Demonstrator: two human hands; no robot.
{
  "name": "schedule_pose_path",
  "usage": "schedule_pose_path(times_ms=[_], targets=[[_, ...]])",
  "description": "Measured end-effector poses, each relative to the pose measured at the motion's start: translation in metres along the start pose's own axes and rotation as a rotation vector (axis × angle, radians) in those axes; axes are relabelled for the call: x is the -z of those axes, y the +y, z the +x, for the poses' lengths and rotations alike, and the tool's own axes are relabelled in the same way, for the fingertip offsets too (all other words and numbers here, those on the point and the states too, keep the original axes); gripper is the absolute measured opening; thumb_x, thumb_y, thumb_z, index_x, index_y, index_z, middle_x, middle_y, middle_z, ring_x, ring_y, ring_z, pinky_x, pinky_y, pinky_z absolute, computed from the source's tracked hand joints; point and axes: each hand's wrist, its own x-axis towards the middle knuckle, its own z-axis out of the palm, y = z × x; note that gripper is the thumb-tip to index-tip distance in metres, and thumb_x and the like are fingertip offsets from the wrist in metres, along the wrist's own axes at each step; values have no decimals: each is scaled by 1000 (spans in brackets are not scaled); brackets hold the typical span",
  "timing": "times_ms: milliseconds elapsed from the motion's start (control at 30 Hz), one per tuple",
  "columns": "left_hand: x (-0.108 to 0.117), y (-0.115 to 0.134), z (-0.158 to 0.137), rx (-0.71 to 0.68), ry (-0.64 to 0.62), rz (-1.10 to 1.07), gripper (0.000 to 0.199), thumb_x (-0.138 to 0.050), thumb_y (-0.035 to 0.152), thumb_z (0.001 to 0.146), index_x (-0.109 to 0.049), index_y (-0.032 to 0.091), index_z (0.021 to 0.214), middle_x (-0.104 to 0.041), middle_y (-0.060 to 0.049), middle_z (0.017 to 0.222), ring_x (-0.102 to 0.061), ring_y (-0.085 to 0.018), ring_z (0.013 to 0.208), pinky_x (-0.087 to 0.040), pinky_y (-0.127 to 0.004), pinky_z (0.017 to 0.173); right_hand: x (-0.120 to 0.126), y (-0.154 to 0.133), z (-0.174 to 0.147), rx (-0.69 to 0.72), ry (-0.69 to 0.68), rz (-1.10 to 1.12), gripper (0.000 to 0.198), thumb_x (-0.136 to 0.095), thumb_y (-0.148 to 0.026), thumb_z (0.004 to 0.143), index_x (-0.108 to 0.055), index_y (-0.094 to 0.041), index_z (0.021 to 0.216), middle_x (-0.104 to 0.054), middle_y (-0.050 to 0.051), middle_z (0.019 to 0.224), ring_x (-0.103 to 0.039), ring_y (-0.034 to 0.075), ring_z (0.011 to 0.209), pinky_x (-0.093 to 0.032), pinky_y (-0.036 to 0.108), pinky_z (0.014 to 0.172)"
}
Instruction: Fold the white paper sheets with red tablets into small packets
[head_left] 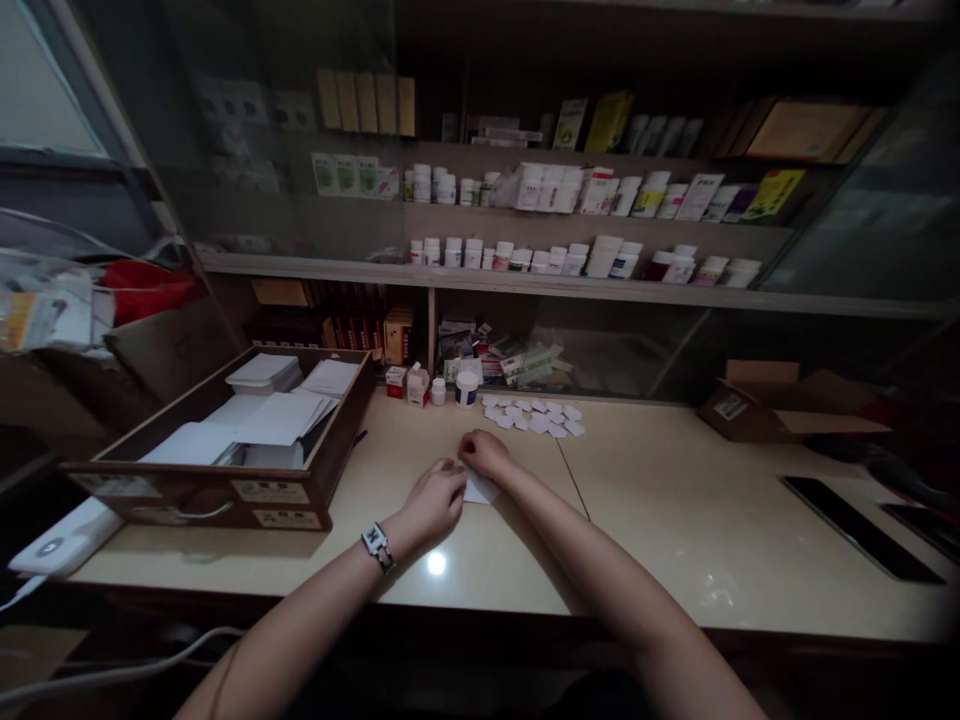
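Observation:
A small white sheet of paper (pixel 480 489) lies on the counter, partly covered by both hands. My left hand (pixel 437 500), with a watch (pixel 377 545) on its wrist, has its fingers curled closed at the paper's left side. From the right, my right hand (pixel 484 454) reaches over the paper's far edge, its fingers pinched together on it. The fingertips of the two hands are close together and partly hidden. Several small folded white paper packets (pixel 538 420) lie just beyond. Behind them stand a white jar with a blue label (pixel 466 390) and a smaller white bottle (pixel 439 391).
A wooden drawer (pixel 328 480) holding stacks of white paper (pixel 281 417) sits at the left. Shelves of medicine bottles (pixel 555 262) rise behind the counter. An open cardboard box (pixel 757 415) and a dark phone-like slab (pixel 859 527) are at the right.

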Motion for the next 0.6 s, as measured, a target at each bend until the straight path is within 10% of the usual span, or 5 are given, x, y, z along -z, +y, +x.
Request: schedule_pose_path(times_ms=[600], targets=[[-7,-5,-4,39,95,29,21,-52,18,82,-73,19,84,-56,-9,86,-49,-22,91,-45,-34,81,23,-9,4,150,-219,-102,25,-70,-16,61,-68,-18,86,-66,3,90,-57,16,77,-38,21,63]])
